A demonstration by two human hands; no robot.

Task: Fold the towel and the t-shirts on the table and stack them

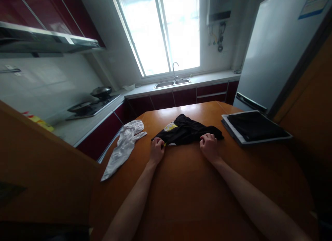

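A crumpled black garment with a yellow and white print lies on the wooden table in front of me. My left hand is at its near left corner, fingers curled down and closed on the fabric. At the near right edge, my right hand is closed on the cloth in the same way, its fingers bent. The garment rests mostly on the tabletop between and beyond both hands. Its exact kind cannot be made out from its bunched shape.
A white garment lies rumpled along the left side of the table. To the right is a stack of folded clothes, black on top. Beyond are a sink, a stove with pans and a fridge.
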